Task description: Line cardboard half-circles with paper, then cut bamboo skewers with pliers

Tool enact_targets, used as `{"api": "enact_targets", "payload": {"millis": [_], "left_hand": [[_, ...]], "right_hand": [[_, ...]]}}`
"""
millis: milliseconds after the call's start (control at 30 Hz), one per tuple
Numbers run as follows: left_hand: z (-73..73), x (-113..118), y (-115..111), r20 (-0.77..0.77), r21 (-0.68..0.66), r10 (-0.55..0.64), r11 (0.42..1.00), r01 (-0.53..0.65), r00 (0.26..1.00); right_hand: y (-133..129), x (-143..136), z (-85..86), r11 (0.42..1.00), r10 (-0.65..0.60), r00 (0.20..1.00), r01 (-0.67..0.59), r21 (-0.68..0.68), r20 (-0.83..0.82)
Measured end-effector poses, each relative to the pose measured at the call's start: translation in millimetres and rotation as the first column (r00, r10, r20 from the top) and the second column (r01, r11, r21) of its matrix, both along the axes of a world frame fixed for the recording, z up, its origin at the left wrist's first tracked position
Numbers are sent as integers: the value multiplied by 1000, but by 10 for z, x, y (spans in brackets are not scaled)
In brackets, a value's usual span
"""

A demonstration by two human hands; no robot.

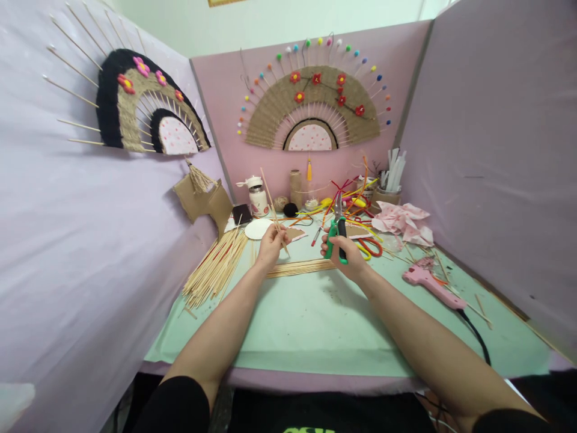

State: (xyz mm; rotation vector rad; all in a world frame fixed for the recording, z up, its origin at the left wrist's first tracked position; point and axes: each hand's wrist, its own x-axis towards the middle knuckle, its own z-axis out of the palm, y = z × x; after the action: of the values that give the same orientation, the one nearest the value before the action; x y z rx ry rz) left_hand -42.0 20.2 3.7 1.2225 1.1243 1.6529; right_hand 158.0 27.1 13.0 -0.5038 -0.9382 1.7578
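Observation:
My left hand pinches a thin bamboo stick, which leans up and to the left; more than one may be in the fingers. In my right hand is a pair of green and black handled pruning shears, blades pointing up and away from me. Between and below the hands, a row of bamboo sticks lies side by side across the green tabletop. A large heap of loose sticks is left of my left hand. Behind that hand lie a white disc and a cardboard piece.
At the right rests a pink glue gun with its black cord. Crumpled pink cloth, coloured pipe cleaners, a white bottle and a twine spool stand toward the back. Decorated fans hang on the partitions.

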Motion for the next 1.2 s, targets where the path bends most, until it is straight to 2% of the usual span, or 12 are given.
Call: {"api": "enact_targets", "payload": {"millis": [167,267,400,500,633,800,1033,1200], "left_hand": [[-27,-35,13,-62,33,34,999,-32,998],[-87,-24,46,-104,27,12,1000,-10,994],[-162,13,79,-104,-72,-55,996,47,993],[-172,17,70,-131,-118,-55,992,40,990],[-147,-32,41,-272,-113,2,993,-34,962],[-164,-138,40,-494,-147,58,978,-149,868],[-215,-198,76,-421,-155,64,978,-142,905],[-211,-198,81,-448,-185,55,971,-153,892]], "right_hand": [[7,-5,-16,1000,-3,1000,3,5,14],[5,-7,-16,1000,1,1000,-1,3,12],[-3,-9,-7,1000,2,1000,-2,-9,9],[6,-11,-18,1000,0,1000,0,-9,8],[32,-10,-56,1000,-1,1000,1,0,11],[39,-10,-71,1000,2,1000,-2,-2,20],[22,-18,-55,1000,-1,999,1,8,46],[22,-19,-58,1000,-1,999,0,5,43]]}}
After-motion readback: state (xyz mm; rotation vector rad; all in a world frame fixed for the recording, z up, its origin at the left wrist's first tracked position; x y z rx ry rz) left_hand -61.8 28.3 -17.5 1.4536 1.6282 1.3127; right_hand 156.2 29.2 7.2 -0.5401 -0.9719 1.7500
